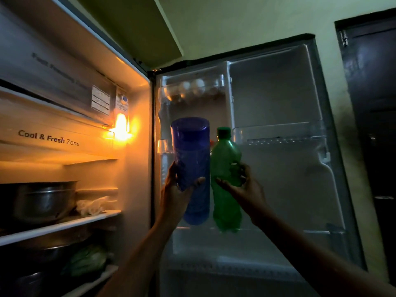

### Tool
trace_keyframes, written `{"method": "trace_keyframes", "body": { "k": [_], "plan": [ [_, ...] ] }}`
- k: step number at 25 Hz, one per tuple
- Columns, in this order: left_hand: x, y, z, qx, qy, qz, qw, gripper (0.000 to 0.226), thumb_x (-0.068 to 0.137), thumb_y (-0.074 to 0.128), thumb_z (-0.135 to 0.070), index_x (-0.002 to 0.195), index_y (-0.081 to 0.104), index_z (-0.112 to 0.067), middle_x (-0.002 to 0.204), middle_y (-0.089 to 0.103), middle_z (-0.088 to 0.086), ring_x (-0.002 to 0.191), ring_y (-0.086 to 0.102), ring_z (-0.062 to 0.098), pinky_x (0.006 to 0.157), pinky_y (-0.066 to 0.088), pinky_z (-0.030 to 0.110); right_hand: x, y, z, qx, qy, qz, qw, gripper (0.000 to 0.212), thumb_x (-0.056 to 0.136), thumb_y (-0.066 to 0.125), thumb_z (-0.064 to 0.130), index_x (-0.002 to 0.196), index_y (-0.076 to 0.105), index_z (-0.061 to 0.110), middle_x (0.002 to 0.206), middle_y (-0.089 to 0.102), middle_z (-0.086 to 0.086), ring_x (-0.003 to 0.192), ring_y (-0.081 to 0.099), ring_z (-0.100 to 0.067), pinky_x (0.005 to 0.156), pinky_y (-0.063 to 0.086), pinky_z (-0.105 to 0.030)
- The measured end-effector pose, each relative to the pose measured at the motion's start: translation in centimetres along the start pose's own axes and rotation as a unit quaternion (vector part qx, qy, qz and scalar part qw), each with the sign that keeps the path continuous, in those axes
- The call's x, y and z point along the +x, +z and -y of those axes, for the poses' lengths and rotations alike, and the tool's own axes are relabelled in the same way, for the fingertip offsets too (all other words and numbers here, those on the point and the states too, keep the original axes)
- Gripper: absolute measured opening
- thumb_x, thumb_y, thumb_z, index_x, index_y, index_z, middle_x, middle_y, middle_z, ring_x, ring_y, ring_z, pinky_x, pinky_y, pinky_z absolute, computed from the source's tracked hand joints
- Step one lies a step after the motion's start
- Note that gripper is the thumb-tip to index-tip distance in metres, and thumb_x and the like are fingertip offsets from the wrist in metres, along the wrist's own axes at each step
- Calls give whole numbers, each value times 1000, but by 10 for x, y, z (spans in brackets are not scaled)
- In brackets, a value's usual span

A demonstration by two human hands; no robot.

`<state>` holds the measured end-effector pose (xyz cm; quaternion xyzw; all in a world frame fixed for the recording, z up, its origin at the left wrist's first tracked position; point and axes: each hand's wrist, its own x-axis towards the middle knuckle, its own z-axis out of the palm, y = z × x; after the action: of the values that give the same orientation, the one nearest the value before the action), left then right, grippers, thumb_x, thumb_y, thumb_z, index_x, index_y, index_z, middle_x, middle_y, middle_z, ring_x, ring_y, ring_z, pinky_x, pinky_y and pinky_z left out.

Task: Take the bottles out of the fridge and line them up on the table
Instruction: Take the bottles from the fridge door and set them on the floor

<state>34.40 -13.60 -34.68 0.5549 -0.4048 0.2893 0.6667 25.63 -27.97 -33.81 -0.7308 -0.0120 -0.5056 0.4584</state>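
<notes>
A tall blue bottle (191, 151) with a wide blue cap is upright in front of the open fridge door (278, 99). My left hand (177, 189) grips it around the middle. Beside it on the right is a green plastic bottle (225, 159) with a green cap, held by my right hand (242, 187) at its waist. Both bottles hang just above the door's lower shelf (214, 243), their bottoms clear of it. The two bottles almost touch each other.
The lit fridge interior is at left, with a steel pot (42, 200), a plastic bag (92, 205) and green vegetables (87, 260) on its shelves. An egg tray (192, 87) sits at the door's top. A dark door (372, 103) stands at far right.
</notes>
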Motion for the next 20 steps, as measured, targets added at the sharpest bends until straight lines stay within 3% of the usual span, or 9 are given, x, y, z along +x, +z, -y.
{"method": "trace_keyframes", "body": {
  "k": [4, 7, 12, 17, 20],
  "plan": [
    [8, 13, -31, -24, 4, 51, 998, 83, 48, 77, -56, 119, 49, -24, 106, 62, -8, 99, 61, 18, 88, 51, 38, 14, -29, 25, 14, 8, -22, 1000, 72, 66, 80, 33, 127, 48, 17, 122, 60, -6, 98, 57, -14, 73, 50, -22],
    [7, 25, -47, -66, -13, 91, 994, 69, 58, 73, -41, 119, 50, -22, 115, 62, 1, 99, 61, 13, 84, 54, 31, 17, -53, 38, 31, 32, -9, 999, 76, 65, 79, 40, 130, 48, 16, 124, 60, -7, 103, 60, -18, 82, 53, -30],
    [-7, 41, -61, -120, -66, 139, 981, 31, 73, 64, -23, 99, 53, -36, 101, 61, -15, 87, 62, 2, 62, 55, 17, -3, -94, 44, 36, 58, 42, 997, 71, 62, 77, 45, 123, 52, 18, 109, 65, -2, 96, 64, -16, 80, 55, -31],
    [-61, 65, -59, -159, -144, 189, 958, 37, 78, 61, -20, 111, 52, -31, 108, 60, -11, 95, 60, 5, 57, 54, 16, -55, -142, 25, 30, 119, 66, 990, 87, 43, 76, 56, 120, 55, 22, 111, 67, 1, 99, 66, -15, 87, 56, -38],
    [-109, 86, -49, -174, -195, 219, 940, 41, 77, 61, -18, 116, 50, -25, 110, 60, -6, 94, 60, 7, 56, 55, 15, -99, -172, 7, 37, 165, 69, 983, 75, 49, 74, 47, 117, 57, 21, 107, 68, 2, 97, 67, -13, 84, 57, -33]
  ]
}}
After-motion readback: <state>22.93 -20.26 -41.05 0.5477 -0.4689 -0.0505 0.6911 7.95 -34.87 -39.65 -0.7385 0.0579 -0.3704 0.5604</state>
